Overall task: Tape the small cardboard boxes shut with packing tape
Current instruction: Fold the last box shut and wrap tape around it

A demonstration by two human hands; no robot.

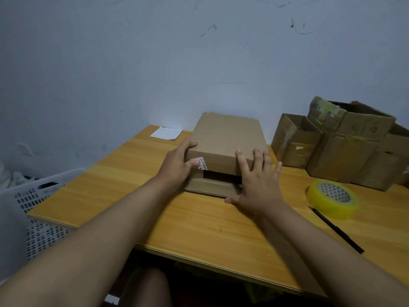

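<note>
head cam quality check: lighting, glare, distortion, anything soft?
Head view: dim, bluish room light; a bright glare patch on the wall beside the paper slip; wide-angle bending curves the table edges and stretches the forearms; cardboard box and tape roll reasonably sharp; left hand and right hand slightly soft.

So the count: one flat cardboard box (225, 140) mid-table with two hands on it, left hand (177, 167) and right hand (256, 185). Far right there's a pile of used boxes (345, 142), I make it three, maybe a fourth cut off at the edge. One tape roll (333, 198), one pen (336, 229), one paper slip (166, 133) far left, one white basket (33, 196).
</note>
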